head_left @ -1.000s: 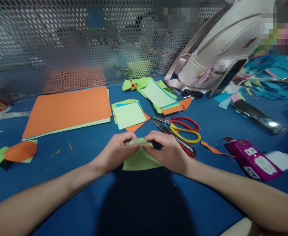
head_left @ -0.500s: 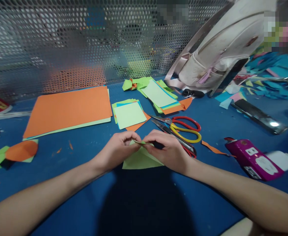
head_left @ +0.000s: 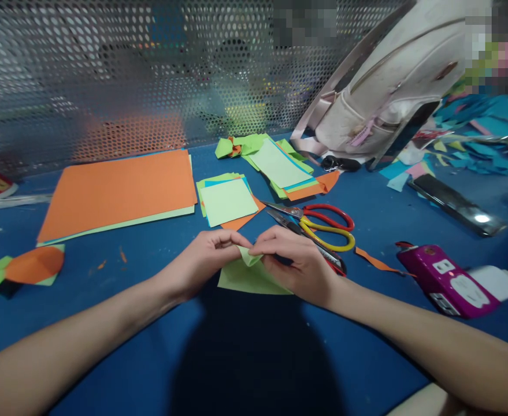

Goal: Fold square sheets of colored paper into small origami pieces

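Observation:
Between my two hands is a light green sheet of paper (head_left: 251, 280), its upper edge curled over and its lower part hanging flat toward me. My left hand (head_left: 206, 260) pinches the curled edge from the left. From the right, my right hand (head_left: 295, 260) grips the same edge with thumb and forefinger. Just beyond the hands lies a stack of small paper squares (head_left: 230, 202), pale green on top. Scissors with red and yellow handles (head_left: 327, 228) rest beyond my right hand, beside another red-handled tool partly hidden by it.
Large orange sheets (head_left: 123, 190) lie at the left, cut paper pieces (head_left: 37, 266) nearer me. More paper strips (head_left: 280, 164) sit farther back. A pale backpack (head_left: 379, 86) leans on the perforated metal screen (head_left: 106, 75). At right are a purple power bank (head_left: 448, 280) and a black phone (head_left: 457, 205).
The paper's upper edge has curled further into a visible loop between my fingers. Both hands have shifted only slightly.

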`<state>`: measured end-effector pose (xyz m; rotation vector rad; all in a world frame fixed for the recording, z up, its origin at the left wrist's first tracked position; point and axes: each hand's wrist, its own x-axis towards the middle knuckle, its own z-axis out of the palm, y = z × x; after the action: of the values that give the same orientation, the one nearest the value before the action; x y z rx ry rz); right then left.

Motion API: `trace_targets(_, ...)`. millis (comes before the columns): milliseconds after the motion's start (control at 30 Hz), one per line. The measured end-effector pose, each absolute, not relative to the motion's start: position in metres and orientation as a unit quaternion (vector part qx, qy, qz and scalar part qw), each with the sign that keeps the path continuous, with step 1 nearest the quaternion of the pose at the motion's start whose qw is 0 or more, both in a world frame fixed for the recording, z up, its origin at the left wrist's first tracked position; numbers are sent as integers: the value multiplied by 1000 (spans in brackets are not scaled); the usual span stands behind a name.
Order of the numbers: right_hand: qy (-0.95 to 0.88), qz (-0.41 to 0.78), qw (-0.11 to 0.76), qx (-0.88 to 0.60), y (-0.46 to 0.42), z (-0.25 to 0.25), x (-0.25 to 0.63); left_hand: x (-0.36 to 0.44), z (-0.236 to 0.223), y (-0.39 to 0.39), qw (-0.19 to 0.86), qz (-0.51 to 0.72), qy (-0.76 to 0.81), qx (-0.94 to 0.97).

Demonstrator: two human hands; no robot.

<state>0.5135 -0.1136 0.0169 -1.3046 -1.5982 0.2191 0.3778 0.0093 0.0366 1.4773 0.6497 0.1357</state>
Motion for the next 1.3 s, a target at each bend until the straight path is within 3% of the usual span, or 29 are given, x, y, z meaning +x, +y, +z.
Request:
trace_targets(900, -735, 45, 372, -565, -121, 18, 516, 378, 41, 8, 681, 3, 297, 669)
trace_targets(1300, -712, 121, 302, -622, -120, 12, 512, 376, 38, 8, 643, 1, 287, 711)
